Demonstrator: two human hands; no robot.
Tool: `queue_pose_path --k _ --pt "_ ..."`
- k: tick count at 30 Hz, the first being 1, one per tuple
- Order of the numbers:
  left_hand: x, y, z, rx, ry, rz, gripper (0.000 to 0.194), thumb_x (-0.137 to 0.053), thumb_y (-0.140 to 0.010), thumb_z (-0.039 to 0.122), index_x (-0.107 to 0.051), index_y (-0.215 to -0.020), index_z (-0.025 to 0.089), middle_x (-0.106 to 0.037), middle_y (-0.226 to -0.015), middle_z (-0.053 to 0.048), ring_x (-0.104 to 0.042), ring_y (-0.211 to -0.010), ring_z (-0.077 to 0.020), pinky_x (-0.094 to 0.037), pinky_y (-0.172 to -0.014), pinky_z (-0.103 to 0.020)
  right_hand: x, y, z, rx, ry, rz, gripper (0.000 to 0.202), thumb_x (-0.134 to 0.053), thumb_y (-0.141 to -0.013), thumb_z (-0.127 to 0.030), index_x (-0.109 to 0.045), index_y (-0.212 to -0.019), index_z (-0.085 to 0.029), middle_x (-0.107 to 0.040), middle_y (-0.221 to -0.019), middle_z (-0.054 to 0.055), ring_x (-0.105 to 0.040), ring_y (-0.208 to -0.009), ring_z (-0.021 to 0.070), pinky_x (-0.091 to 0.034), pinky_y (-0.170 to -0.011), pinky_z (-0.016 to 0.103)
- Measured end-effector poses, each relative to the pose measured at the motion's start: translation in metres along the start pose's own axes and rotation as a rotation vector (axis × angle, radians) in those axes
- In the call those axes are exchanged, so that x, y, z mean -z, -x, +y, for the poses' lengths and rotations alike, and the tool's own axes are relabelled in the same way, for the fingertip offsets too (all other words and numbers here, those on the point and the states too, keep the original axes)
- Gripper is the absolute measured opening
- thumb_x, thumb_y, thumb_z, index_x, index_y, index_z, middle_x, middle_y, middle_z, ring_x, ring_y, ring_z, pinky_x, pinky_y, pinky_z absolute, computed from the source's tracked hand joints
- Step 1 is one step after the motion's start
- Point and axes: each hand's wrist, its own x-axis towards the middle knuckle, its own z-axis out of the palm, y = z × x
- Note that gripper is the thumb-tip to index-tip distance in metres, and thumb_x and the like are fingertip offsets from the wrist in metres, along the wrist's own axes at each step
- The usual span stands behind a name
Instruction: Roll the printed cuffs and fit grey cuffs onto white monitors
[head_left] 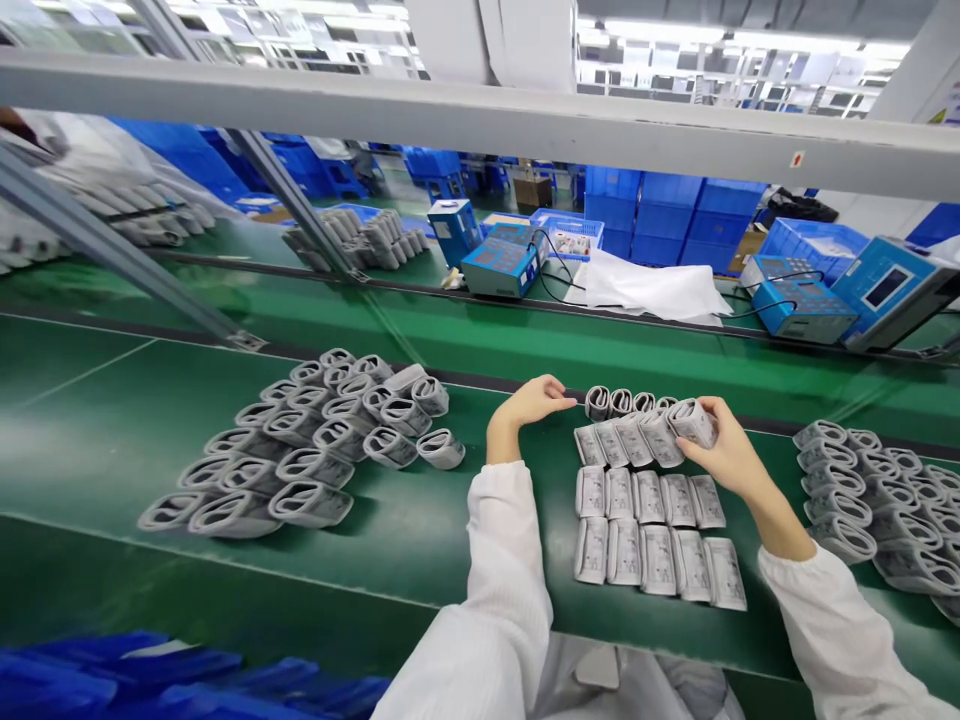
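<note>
My right hand (724, 445) grips a rolled grey cuff (691, 423) with printing on it, thumb in front and fingers behind, at the right end of the back row. Beside the left end of that row, my left hand (534, 402) is held with fingers stretched out and nothing in them. Its fingertips are close to an end-on rolled cuff (598, 403); whether they touch I cannot tell. Nearer to me lie neat rows of flattened cuffs (657, 560), printed side up, on the green work surface (450, 520).
Loose rolled cuffs (307, 420) are grouped on the left, and more stacked cuffs (840, 490) on the right. Beyond a raised ledge stand blue device boxes (506, 260) with cables and a white sheet (652, 285). A grey beam (480, 115) crosses overhead; blue bins (150, 680) are at lower left.
</note>
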Motion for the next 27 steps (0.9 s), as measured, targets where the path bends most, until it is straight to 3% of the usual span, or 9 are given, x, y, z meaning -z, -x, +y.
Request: queue_pose_path --k 4,7,11,14,17,20,24,27 --pt "0.0 0.013 0.025 -0.264 0.169 0.0 0.073 -0.094 -0.077 0.068 -0.068 -0.125 0.02 -0.078 -0.135 -0.016 -0.078 -0.122 -0.03 -0.061 -0.104 -0.042 0.001 -0.01 -0.057 0.208 -0.133 0.066 0.057 -0.088 -0.08 -0.039 -0.062 -0.129 -0.028 -0.079 -0.116 0.008 -0.078 -0.105 0.0287 -0.064 -0.09 0.042" --pt "-0.011 0.012 0.035 -0.374 0.319 -0.077 0.077 -0.087 -0.08 0.078 -0.068 -0.127 0.02 -0.078 -0.135 -0.018 -0.078 -0.129 -0.0356 -0.062 -0.107 -0.046 0.002 -0.015 -0.084 0.306 -0.257 0.225 0.06 -0.095 -0.074 -0.036 -0.067 -0.126 -0.029 -0.079 -0.113 0.005 -0.078 -0.101 0.0269 -0.066 -0.086 0.04" --pt "-0.022 0.009 0.038 -0.427 0.456 -0.102 0.093 -0.065 -0.082 0.099 -0.07 -0.131 0.019 -0.075 -0.145 -0.024 -0.074 -0.137 -0.0436 -0.064 -0.103 -0.051 0.005 -0.023 -0.092 0.298 -0.621 0.532 0.066 -0.1 -0.069 -0.033 -0.068 -0.126 -0.03 -0.077 -0.113 0.003 -0.078 -0.096 0.0237 -0.066 -0.085 0.039" --pt "-0.03 0.016 0.048 -0.524 0.548 -0.146 0.118 -0.07 -0.07 0.106 -0.063 -0.152 0.022 -0.068 -0.159 -0.024 -0.067 -0.147 -0.0474 -0.062 -0.111 -0.054 0.005 -0.034 -0.09 0.241 -0.901 0.658 0.059 -0.099 -0.067 -0.03 -0.067 -0.117 -0.028 -0.076 -0.108 -0.001 -0.077 -0.096 0.0213 -0.067 -0.089 0.04" --pt "-0.039 0.029 0.068 -0.656 0.639 -0.156 0.129 -0.095 -0.067 0.084 -0.044 -0.169 0.025 -0.07 -0.156 -0.024 -0.067 -0.147 -0.0465 -0.059 -0.118 -0.056 0.004 -0.044 -0.087 0.186 -1.011 0.69 0.054 -0.097 -0.066 -0.025 -0.068 -0.111 -0.027 -0.076 -0.106 -0.002 -0.077 -0.098 0.0193 -0.067 -0.091 0.038" --pt "-0.049 0.04 0.087 -0.679 0.672 -0.066 0.119 -0.102 -0.074 0.055 -0.035 -0.169 0.029 -0.069 -0.158 -0.022 -0.068 -0.147 -0.0416 -0.063 -0.116 -0.052 0.004 -0.05 -0.085 0.147 -1.064 0.734 0.049 -0.094 -0.069 -0.025 -0.068 -0.11 -0.026 -0.076 -0.108 -0.002 -0.077 -0.102 0.0196 -0.068 -0.092 0.039" --pt "-0.058 0.051 0.099 -0.542 0.68 -0.133 0.102 -0.096 -0.079 0.049 -0.036 -0.16 0.035 -0.061 -0.164 -0.018 -0.075 -0.133 -0.0403 -0.076 -0.088 -0.049 0.008 -0.049 -0.085 0.157 -1.074 0.776 0.045 -0.091 -0.073 -0.028 -0.067 -0.111 -0.028 -0.076 -0.113 -0.001 -0.078 -0.106 0.0217 -0.07 -0.09 0.041" --pt "-0.063 0.056 0.103 -0.485 0.678 -0.124 0.081 -0.085 -0.076 0.031 -0.043 -0.145 0.035 -0.065 -0.147 -0.009 -0.08 -0.107 -0.0309 -0.077 -0.072 -0.048 0.013 -0.048 -0.082 0.154 -1.069 0.785 0.048 -0.093 -0.07 -0.028 -0.066 -0.11 -0.028 -0.076 -0.113 -0.002 -0.078 -0.103 0.0205 -0.07 -0.085 0.037"
